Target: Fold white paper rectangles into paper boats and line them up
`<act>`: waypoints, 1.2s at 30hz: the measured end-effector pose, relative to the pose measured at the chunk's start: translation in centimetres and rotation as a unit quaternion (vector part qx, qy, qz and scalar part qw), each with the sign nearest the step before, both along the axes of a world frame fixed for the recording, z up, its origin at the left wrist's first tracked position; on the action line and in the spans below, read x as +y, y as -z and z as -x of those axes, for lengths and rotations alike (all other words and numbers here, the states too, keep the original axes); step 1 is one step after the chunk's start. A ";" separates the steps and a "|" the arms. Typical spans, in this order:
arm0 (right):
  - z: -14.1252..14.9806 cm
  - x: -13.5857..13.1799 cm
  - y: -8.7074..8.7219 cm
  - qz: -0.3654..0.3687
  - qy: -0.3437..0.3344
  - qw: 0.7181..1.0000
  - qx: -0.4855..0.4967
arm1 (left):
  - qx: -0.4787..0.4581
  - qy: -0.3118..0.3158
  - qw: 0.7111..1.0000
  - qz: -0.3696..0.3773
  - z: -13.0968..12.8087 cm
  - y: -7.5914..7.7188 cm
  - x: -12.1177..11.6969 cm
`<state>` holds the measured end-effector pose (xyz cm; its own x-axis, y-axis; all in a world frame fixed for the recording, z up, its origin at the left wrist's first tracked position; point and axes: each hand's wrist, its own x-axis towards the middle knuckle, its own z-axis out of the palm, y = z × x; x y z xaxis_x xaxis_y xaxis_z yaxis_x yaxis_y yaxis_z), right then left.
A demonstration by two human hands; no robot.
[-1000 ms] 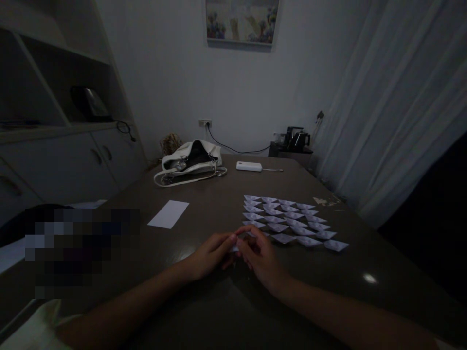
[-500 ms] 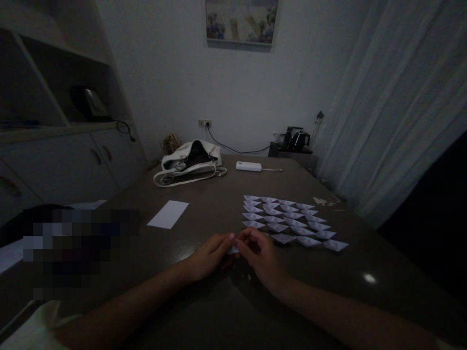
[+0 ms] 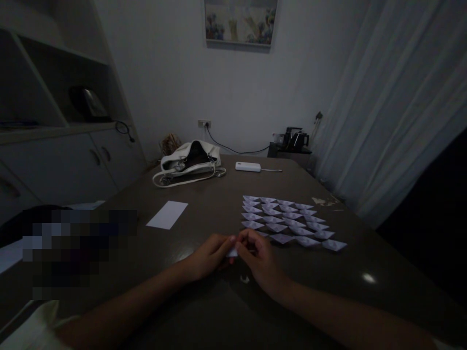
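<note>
A small piece of folded white paper (image 3: 232, 252) is pinched between my two hands above the table, mostly covered by the fingers. My left hand (image 3: 210, 255) is closed on its left side, thumb on top. My right hand (image 3: 260, 257) grips the other side between thumb and curled fingers. Just beyond my right hand, several folded paper boats (image 3: 292, 222) stand in rows. A flat sheet of white paper (image 3: 168, 215) lies to the left, beyond my left hand.
The dark table (image 3: 204, 311) carries a white handbag (image 3: 189, 163) at its far left. Near the far edge lies a white power bank (image 3: 248, 166) with a short cable. A blurred-out patch (image 3: 73, 253) covers things at the left. A curtain (image 3: 386, 107) hangs on the right.
Both hands stay in nearly the same place. The fingers have shifted slightly, and a little more of the white paper shows between them. The view has moved very slightly.
</note>
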<state>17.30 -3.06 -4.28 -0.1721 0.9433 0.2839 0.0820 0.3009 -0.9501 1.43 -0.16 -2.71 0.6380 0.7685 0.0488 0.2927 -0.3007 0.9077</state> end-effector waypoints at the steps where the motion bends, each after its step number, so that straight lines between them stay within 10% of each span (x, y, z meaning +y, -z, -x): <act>1: 0.0 0.0 0.0 0.001 0.000 1.000 -0.005 | -0.002 -0.001 1.000 -0.009 0.0 0.0 0.0; 36: 0.0 -1.0 -0.4 -0.098 -0.061 0.988 -0.102 | 0.028 0.009 0.999 0.016 0.1 0.0 -0.2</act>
<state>17.25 -4.09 -3.84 -0.3540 0.8419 0.4073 0.2181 0.4978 -0.8394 1.31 -0.37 -2.73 0.6526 0.7576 -0.0124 0.3386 -0.2770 0.8992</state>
